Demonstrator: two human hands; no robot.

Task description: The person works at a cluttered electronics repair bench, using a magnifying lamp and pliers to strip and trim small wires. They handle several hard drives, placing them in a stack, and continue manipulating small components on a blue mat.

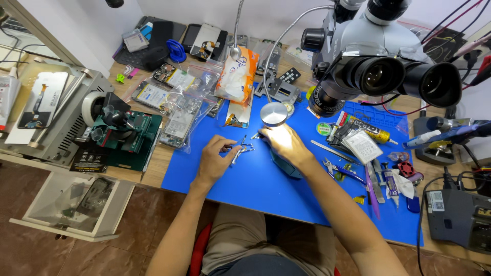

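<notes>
Left hand [214, 159] — tweezers [238, 149], seemingly — small parts [247, 148]

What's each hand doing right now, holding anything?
Left hand: fingers pinched on tweezers, tips at small metal parts on the blue mat.
Right hand: curled, fingertips down under the lamp; what it holds cannot be told.

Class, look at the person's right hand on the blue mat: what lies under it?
A dark teal object pokes out beneath the right hand on the blue mat. The hand covers most of it, so its kind cannot be told.
</notes>
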